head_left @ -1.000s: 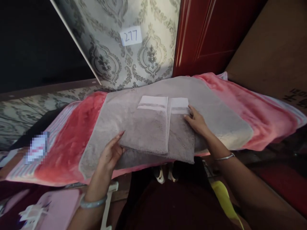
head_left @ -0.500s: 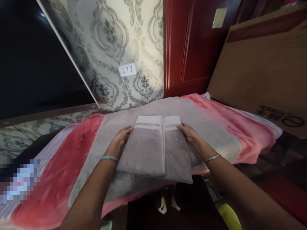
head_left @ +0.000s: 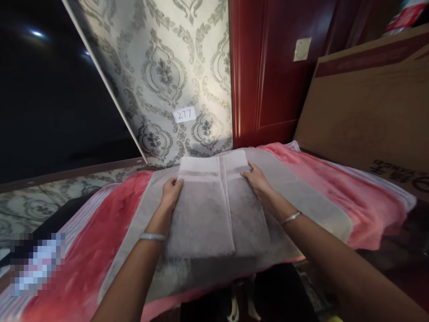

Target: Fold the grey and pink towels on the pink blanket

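Observation:
A folded grey towel (head_left: 201, 214) with a pale band along its far end is held over a grey mat (head_left: 301, 201). Its two folded panels meet along a seam right of its middle. My left hand (head_left: 172, 192) pinches the left edge near the pale band, thumb on top. On the opposite edge, my right hand (head_left: 257, 177) grips the towel in the same way, with the fingers partly hidden beneath. Both wrists wear silver bangles.
A pink-red striped blanket (head_left: 110, 223) lies under the mat and shows on both sides. Behind stand a patterned wall with a paper marked 277 (head_left: 184, 114) and a red door (head_left: 278, 80). A dark screen (head_left: 60, 98) is at left, a large cardboard box (head_left: 365, 103) at right.
The towel's far end has been raised and its panels spread a little to the left. Both hands still hold its side edges. The camera view has tilted up slightly.

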A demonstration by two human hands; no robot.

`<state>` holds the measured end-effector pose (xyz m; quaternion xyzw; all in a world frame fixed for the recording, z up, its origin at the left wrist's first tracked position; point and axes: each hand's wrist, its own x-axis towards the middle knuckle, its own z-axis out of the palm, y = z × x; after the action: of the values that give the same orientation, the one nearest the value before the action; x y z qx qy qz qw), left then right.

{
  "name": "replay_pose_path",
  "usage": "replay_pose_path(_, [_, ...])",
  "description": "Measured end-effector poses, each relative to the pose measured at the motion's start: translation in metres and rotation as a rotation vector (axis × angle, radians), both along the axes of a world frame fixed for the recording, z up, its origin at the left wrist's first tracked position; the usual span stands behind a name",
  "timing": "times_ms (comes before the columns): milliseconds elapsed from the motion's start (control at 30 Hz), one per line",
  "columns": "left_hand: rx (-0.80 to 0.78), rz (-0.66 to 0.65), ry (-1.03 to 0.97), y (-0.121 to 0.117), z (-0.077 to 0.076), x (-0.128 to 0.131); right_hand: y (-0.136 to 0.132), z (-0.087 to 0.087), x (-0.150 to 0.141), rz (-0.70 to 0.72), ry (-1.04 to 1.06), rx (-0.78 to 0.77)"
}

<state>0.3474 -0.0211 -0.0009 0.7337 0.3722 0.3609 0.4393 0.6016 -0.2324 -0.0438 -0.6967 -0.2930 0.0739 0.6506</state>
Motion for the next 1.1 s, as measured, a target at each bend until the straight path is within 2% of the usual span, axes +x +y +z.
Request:
replay_pose_path(67, [0.051,0.064,0.043,0.001,0.002,-0.007,0.012,0.011,0.005,-0.027,-0.140,-0.166])
replay_pose_path(133, [0.143,0.081,0.122,-0.005,-0.005,-0.015,0.017,0.008,0.002,-0.023,-0.203,-0.267])
replay_pose_path(200, [0.323,-0.024,0.318,-0.019,-0.021,-0.023,0.013,-0.010,-0.011,0.037,-0.249,-0.333])
replay_pose_path(267, [0.525,-0.204,0.576,-0.038,-0.041,-0.030,0.000,-0.036,-0.030,0.130,-0.356,-0.457])
replay_pose_path(300, [0.594,-0.272,0.671,-0.046,-0.051,-0.032,-0.008,-0.049,-0.039,0.169,-0.419,-0.519])
replay_pose_path(367, [0.637,-0.329,0.728,-0.059,-0.064,-0.035,-0.022,-0.068,-0.052,0.210,-0.520,-0.584])
replay_pose_path(467, [0.596,-0.328,0.677,-0.063,-0.068,-0.035,-0.036,-0.078,-0.056,0.231,-0.539,-0.543])
replay_pose_path(567, [0.513,-0.353,0.648,-0.065,-0.058,-0.039,-0.052,-0.074,-0.054,0.323,-0.509,-0.516])
replay_pose_path(667, [0.467,-0.457,0.570,-0.090,-0.049,-0.051,-0.078,-0.070,-0.065,0.394,-0.511,-0.454])
replay_pose_path(767, [0.550,-0.561,0.514,-0.132,-0.051,-0.062,-0.105,-0.071,-0.089,0.405,-0.529,-0.380])
replay_pose_path(867, [0.668,-0.515,0.521,-0.166,-0.060,-0.066,-0.121,-0.072,-0.110,0.384,-0.567,-0.320])
replay_pose_path(967, [0.743,-0.465,0.505,-0.178,-0.069,-0.066,-0.125,-0.072,-0.118,0.362,-0.611,-0.287])
replay_pose_path(1100, [0.780,-0.473,0.469,-0.175,-0.075,-0.069,-0.127,-0.072,-0.115,0.390,-0.649,-0.306])
